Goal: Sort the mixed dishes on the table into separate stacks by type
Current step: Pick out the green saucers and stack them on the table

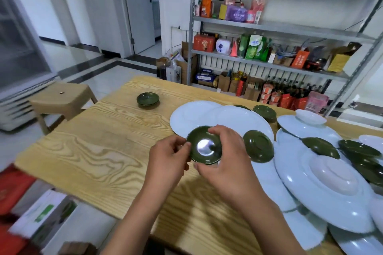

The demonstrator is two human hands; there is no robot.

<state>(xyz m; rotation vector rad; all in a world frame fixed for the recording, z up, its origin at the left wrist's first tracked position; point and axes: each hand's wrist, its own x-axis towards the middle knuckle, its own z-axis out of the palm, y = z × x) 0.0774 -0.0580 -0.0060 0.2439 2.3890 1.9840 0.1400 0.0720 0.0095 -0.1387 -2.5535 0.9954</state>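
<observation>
A small green saucer is held tilted above the wooden table, gripped at its left rim by my left hand and from the right and below by my right hand. Another green saucer leans against the large white plates just to the right. A short stack of green saucers sits alone at the far left of the table. More green saucers lie mixed among white plates and a big white dish on the right.
A beige stool stands off the table's left corner. A metal shelf rack full of packaged goods lines the wall behind. Boxes and red bags lie on the floor at the lower left.
</observation>
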